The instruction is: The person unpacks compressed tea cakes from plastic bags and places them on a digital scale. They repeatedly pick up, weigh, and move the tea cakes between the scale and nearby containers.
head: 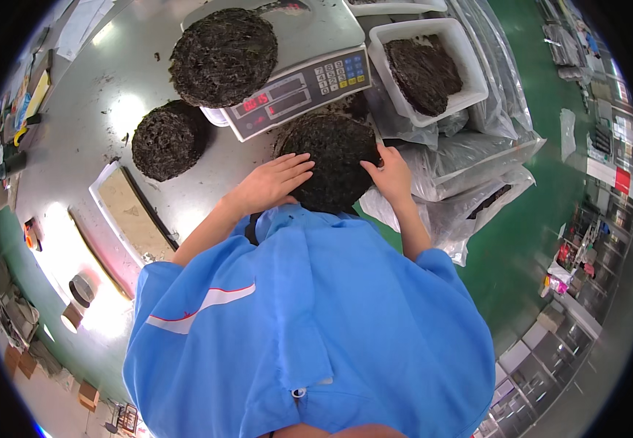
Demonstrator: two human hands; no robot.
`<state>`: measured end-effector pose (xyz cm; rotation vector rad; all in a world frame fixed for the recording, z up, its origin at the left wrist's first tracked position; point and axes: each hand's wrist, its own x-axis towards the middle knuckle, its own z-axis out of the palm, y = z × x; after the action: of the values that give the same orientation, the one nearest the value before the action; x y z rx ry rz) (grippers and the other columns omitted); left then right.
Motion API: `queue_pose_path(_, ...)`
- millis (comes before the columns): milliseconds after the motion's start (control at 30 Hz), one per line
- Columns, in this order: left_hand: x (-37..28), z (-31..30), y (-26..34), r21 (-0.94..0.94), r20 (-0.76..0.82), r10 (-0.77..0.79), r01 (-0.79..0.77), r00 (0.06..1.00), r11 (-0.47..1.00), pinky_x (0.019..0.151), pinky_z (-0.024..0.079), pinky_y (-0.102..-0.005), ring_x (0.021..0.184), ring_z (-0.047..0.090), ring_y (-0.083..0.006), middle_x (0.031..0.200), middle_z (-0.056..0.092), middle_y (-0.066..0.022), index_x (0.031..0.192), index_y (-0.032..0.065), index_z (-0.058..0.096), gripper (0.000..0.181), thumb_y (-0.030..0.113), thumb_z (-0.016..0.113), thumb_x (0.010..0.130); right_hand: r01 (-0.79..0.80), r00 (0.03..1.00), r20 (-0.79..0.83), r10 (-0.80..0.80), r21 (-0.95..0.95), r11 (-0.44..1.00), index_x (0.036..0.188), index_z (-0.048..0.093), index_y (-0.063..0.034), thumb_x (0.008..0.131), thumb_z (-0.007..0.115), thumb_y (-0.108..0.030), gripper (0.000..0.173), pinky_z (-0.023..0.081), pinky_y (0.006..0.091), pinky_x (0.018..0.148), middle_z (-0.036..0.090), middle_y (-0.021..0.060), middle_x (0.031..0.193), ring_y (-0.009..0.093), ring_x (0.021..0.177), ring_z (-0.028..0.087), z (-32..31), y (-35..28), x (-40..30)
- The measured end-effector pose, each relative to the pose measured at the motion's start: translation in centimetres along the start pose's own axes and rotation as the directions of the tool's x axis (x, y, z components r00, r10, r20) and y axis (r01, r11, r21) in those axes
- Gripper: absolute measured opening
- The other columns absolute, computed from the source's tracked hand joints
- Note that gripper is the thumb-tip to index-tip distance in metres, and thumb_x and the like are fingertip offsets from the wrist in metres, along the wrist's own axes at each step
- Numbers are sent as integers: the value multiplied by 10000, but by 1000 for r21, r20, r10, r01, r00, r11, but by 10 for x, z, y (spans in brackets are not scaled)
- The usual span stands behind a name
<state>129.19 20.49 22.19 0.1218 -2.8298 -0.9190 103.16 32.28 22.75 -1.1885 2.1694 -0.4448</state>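
A round, dark stack of what looks like dried seaweed sheets (334, 159) lies right in front of my body, at the table's near edge. My left hand (278, 178) rests flat on its left side, fingers extended over the top surface. At the right edge, my right hand (390, 172) pinches the rim, thumb on top and the other fingers at the side, partly hidden. Just beyond is a digital scale (300, 93) with lit red digits. Another round seaweed stack (226, 57) lies on its metal pan and overhangs the front left corner.
A third seaweed stack (166, 140) sits on the metal table (103, 115) to the left. At the right, a white plastic tub (472, 90) holds folded seaweed pieces (423, 71). Clear plastic bags (458, 164) lie below it. A shallow tray (133, 213) is at the left.
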Motion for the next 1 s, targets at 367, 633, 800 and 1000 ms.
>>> queue_pose_path(367, 13, -13, 11, 67, -37, -55, 58, 998, 996, 1066, 271, -412, 1300, 281, -308, 1390, 321, -150, 1277, 37, 414, 695, 99, 676, 636, -210, 974, 197, 108, 970, 121, 1057, 535, 11, 867, 545, -125, 234, 464, 236, 644, 629, 48, 870, 85, 756, 579, -23, -19, 8)
queue_pose_path(633, 16, -44, 5, -874, -413, -716, -22, 563, 486, 889, 427, -268, 1073, 518, -150, 1114, 592, -92, 1106, 17, 577, 272, 51, 557, 836, 600, 796, 61, -603, 58, 798, 1188, 501, -75, 596, 772, -196, 663, 323, 418, 999, 413, 199, 1286, 331, 1209, 386, 20, 2, -40)
queue_pose_path(800, -6, -32, -25, -908, -343, -856, -372, 387, 196, 912, 434, -358, 1034, 545, -206, 1142, 560, -99, 1136, 2, 510, 235, 79, 454, 921, 723, 685, 152, -712, -262, 640, 1234, 462, -83, 467, 774, -144, 830, 296, 449, 1028, 290, 182, 1390, 387, 1260, 300, 40, -10, -42)
queue_pose_path(1000, -30, -50, -33, -809, -350, -866, -582, 358, 86, 952, 392, -446, 1101, 510, -269, 1199, 530, -121, 1188, 13, 474, 290, 126, 428, 926, 802, 598, 208, -774, -172, 573, 1057, 569, -46, 542, 699, -59, 531, 412, 413, 940, 449, 161, 1271, 318, 1195, 420, 17, -9, -35)
